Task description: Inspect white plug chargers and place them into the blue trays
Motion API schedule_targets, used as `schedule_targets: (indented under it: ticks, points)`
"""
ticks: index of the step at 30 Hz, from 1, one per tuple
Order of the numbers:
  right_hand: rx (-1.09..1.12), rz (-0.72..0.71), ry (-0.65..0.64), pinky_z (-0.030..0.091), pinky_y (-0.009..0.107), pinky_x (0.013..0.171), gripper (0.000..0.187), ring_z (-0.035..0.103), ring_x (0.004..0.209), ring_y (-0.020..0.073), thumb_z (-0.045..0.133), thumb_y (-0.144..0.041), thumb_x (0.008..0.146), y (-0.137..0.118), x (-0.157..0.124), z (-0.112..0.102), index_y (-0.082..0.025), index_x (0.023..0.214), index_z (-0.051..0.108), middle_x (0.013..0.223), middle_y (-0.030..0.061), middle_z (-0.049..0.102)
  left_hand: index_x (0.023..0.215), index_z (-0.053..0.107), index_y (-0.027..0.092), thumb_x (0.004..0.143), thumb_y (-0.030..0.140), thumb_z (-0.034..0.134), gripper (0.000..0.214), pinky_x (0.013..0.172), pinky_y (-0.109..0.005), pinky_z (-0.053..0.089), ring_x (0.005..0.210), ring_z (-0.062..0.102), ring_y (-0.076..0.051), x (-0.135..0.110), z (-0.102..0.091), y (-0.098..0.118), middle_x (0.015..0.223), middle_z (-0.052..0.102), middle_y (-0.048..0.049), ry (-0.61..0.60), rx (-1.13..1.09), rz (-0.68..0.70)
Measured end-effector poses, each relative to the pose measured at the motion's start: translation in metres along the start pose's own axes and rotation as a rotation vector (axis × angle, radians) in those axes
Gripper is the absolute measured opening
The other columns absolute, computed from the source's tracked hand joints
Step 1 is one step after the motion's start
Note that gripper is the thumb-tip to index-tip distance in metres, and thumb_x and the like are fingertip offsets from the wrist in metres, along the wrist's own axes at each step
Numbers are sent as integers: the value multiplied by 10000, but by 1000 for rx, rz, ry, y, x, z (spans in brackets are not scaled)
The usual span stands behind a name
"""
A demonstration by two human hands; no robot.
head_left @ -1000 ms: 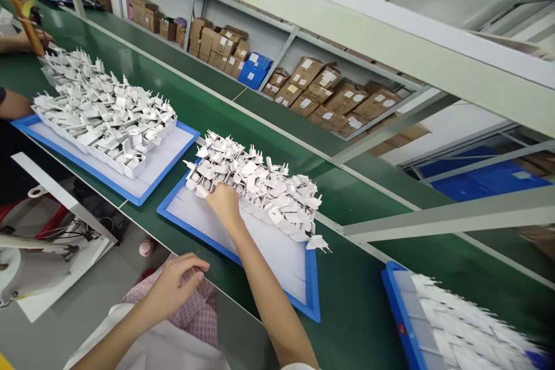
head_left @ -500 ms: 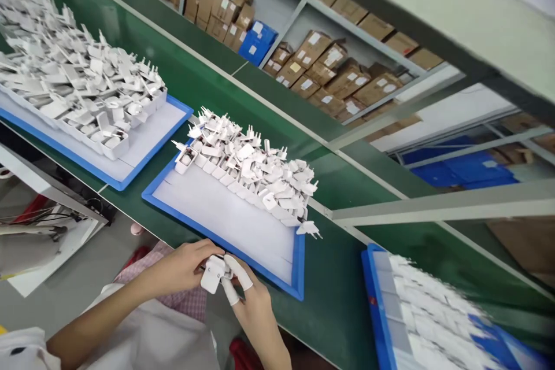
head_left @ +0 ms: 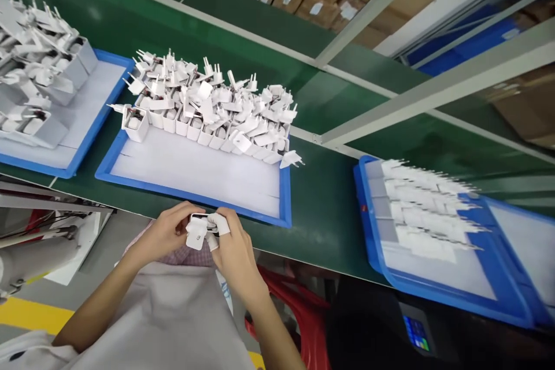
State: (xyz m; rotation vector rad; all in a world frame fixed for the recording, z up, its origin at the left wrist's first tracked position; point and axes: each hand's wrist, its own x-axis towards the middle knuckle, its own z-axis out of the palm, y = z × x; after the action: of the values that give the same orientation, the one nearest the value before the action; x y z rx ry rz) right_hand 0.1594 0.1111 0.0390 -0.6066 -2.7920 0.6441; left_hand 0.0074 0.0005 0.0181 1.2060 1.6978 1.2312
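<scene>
You grip wht plug unit (head_left: 196, 235) betw L hand (head_left: 167, 236) & R hand (head_left: 236, 251), just off nr edge of ctr blue tray (head_left: 285, 196)

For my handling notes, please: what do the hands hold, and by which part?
A white adapter piece, by opposite sides: left hand on one, right hand on the other.

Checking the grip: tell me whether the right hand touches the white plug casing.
Touching: the head view shows the right hand gripping the white plug casing with white-covered fingers.
</scene>
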Motion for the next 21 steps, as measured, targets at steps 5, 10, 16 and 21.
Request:
schedule_targets:
  ticks: [5, 10, 16, 21]
  points:
    - [35, -17, -36, 500, 350, 652, 358, 553, 913, 257, 463, -1, 735, 2, 8, -7, -168, 1049, 497, 1087, 119, 540, 1133, 623, 228, 722, 7, 464, 493, 591, -208, 375, 720, 499, -113, 5, -2, 4, 955, 594, -10, -24, 39, -24]
    - [30, 26, -37, 503, 368, 710, 455, 553, 939, 251, 452, 24, 728, -2, 6, -5, -148, 1149, 480, 1170, 134, 518, 1153, 620, 219, 707, 13, 446, 521, 577, -205, 372, 799, 538, -137, 8, -4, 3, 1005, 598, -31, -25, 57, -28]
    - [76, -46, -25, 502, 352, 703, 348, 546, 940, 249, 489, -21, 743, 4, 10, -3, -167, 1055, 534, 1087, 117, 538, 1150, 615, 198, 706, 24, 429, 512, 557, -207, 367, 703, 495, -114, 8, -7, 2, 987, 586, -35, -54, 48, -29]
    - [119, -41, 15, 512, 354, 754, 386, 558, 971, 241, 490, -36, 772, 6, 11, 0, -151, 1140, 503, 1165, 142, 510, 1138, 620, 222, 707, 15, 444, 510, 565, -201, 363, 690, 466, -106, 9, -7, -3, 943, 571, -13, -29, 48, -14]
